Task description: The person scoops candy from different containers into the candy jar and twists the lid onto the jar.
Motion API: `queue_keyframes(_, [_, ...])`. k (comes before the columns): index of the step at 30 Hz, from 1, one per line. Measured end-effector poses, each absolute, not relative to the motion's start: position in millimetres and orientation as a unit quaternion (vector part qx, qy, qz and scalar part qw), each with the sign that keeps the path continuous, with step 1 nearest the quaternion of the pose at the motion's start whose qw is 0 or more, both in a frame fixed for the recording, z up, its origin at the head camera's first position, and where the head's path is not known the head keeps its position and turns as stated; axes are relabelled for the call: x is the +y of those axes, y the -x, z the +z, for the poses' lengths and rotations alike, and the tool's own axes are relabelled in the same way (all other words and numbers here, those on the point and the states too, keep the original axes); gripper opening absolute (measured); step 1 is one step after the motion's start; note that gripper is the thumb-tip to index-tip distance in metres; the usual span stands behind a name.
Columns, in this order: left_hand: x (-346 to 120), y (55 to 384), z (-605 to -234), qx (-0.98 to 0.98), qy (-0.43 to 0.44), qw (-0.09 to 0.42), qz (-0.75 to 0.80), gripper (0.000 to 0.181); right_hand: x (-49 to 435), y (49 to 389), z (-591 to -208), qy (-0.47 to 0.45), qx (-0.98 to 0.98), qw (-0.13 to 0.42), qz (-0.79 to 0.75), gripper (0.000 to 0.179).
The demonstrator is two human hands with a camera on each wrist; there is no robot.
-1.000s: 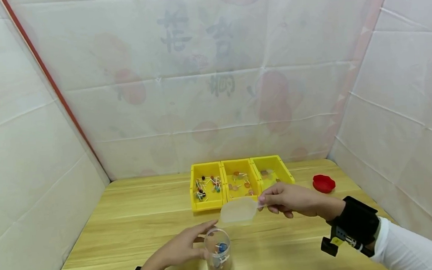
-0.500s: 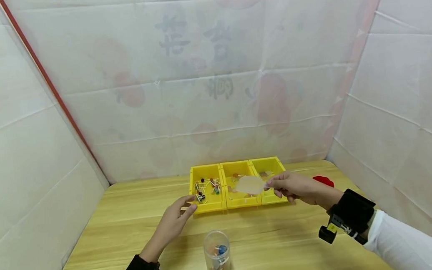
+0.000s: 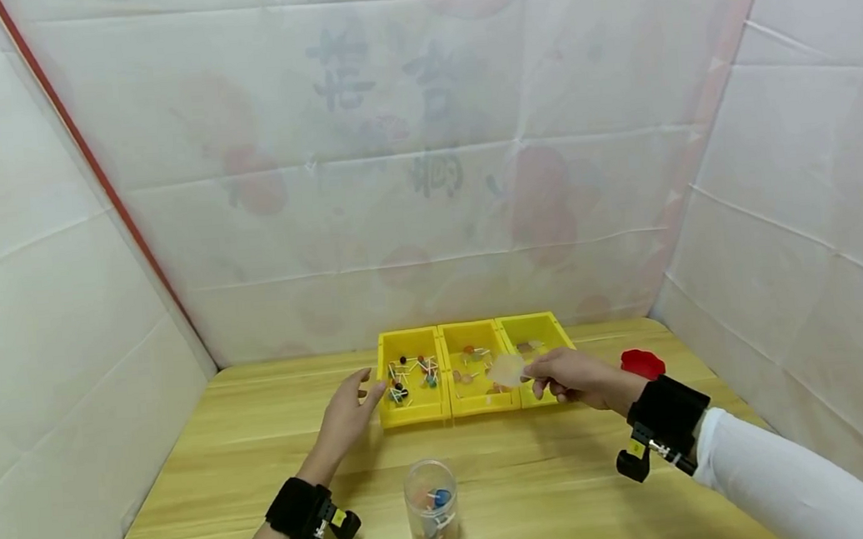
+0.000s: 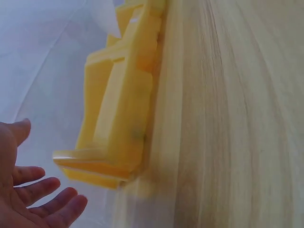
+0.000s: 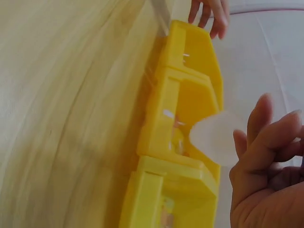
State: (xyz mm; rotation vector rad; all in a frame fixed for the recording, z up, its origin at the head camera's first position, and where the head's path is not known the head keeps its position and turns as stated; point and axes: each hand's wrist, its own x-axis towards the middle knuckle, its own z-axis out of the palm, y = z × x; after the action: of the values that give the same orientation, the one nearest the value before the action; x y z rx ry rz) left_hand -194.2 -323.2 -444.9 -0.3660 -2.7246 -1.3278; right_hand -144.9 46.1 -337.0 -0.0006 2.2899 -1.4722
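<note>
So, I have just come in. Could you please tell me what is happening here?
A person at a light wooden table pinches a rounded, translucent white piece in the right-hand grip, near the middle one of three yellow plastic bins. The left-hand grip holds nothing, beside the leftmost bin; whether it touches is unclear. A clear cylindrical jar with blue and pale items inside stands in front of the bins, and a red scalloped piece lies at the right.
</note>
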Motion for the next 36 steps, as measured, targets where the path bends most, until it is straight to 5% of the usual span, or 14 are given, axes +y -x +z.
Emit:
queue_keyframes(10, [-311, 205, -454, -0.893, 0.094, -0.005, -0.44, 0.068, 29, 149, -346, -0.082, 0.803, 0.205, -0.553, 0.03])
queue_keyframes(25, [-301, 205, -463, -0.902, 0.104, 0.019, -0.419, 0.064, 10, 163, -343, -0.157, 0.765, 0.231, -0.581, 0.026])
queue_keyframes(36, [-299, 204, -462, -0.905, 0.1, 0.019, -0.414, 0.062, -7, 165, -361, -0.149, 0.761, 0.192, -0.601, 0.022])
